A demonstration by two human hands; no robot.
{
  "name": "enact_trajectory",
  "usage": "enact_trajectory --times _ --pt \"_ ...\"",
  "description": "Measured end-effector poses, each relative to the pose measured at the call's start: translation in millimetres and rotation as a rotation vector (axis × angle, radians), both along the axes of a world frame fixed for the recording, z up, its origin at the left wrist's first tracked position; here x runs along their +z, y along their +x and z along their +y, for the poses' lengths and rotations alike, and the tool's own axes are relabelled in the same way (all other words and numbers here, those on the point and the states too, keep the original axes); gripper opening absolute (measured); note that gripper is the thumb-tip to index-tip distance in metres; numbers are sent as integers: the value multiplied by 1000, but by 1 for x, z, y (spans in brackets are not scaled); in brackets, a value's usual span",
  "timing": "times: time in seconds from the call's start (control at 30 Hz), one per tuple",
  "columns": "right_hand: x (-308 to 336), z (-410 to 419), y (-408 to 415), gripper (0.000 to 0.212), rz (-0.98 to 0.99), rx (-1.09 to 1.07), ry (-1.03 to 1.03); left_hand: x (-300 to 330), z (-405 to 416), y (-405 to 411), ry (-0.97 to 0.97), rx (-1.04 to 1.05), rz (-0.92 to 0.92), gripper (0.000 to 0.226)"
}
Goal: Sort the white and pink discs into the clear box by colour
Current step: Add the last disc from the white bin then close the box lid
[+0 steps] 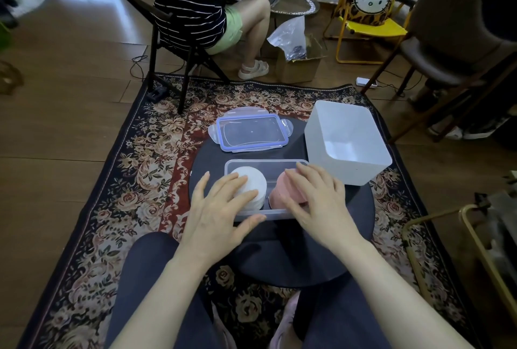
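A clear box (263, 165) sits on a round dark table (321, 248) in front of me. A stack of white discs (251, 176) fills its left half and a stack of pink discs (279, 194) fills its right half. My left hand (221, 206) lies flat with straight fingers on the white stack, thumb at the box's near rim. With spread fingers, my right hand (316, 197) covers the pink stack, hiding most of it.
The box's clear lid with a blue rim (251, 131) lies behind it on the table. A white square bin (347, 141) stands at the right. A patterned rug (126, 194) lies beneath. A seated person (201, 7) and chairs are beyond.
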State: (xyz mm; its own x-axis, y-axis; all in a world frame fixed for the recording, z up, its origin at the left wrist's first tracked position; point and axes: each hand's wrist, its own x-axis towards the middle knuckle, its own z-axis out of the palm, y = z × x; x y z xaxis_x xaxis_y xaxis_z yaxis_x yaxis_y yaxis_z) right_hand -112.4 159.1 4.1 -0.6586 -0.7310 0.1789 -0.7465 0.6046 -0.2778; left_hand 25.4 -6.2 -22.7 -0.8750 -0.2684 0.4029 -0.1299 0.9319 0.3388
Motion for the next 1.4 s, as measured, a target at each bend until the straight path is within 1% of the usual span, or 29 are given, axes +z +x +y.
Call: enact_trajectory --times 0.03,0.13,0.27,0.4,0.53,0.6,0.7,0.77,0.83,0.9,0.97,1.03,1.1,1.17,1.2,1.23,1.3,1.4 --pt "-2 1 1 47 -9 11 20 -1 0 1 -5 0 -21 43" --pt "-4 4 3 42 -25 15 7 -1 -1 1 -21 1 -30 41" --pt "-7 10 6 52 -197 44 -19 -2 -2 2 -40 8 -17 40" --pt "-10 14 10 54 -359 46 -6 -3 -4 5 -31 3 -17 39" --pt "-6 10 12 64 -323 121 61 -2 -13 14 -24 -2 -15 40" --pt "-1 5 9 61 -284 113 44 0 -20 19 -19 -23 -4 41" --pt "14 -9 -5 48 -182 36 -152 11 -34 18 62 -33 93 45" --pt "24 -27 -25 38 -166 41 -270 21 -51 8 109 20 169 47" --pt "30 -51 -50 36 -201 68 -281 29 -76 -10 85 93 167 47" --pt "30 -77 -78 41 -193 94 -180 29 -103 -31 56 133 61 48" --pt "25 -97 -100 46 -173 112 40 23 -123 -51 6 122 -100 53" --pt "18 -109 -113 49 -218 110 262 18 -133 -67 -69 73 -262 58" --pt "10 -114 -118 51 -284 88 376 11 -138 -79 -161 4 -411 59" --pt "4 -115 -118 53 -272 95 461 3 -139 -86 -210 -42 -524 55" --pt "1 -115 -117 52 -235 110 482 -1 -140 -89 -213 -53 -530 51" --pt "-1 -115 -117 49 -195 119 478 -5 -140 -91 -210 -61 -494 48" --pt "-1 -114 -117 40 -124 122 447 -11 -139 -92 -231 -103 -348 38" --pt "1 -112 -117 25 13 125 457 -19 -139 -90 -363 -124 -179 25"
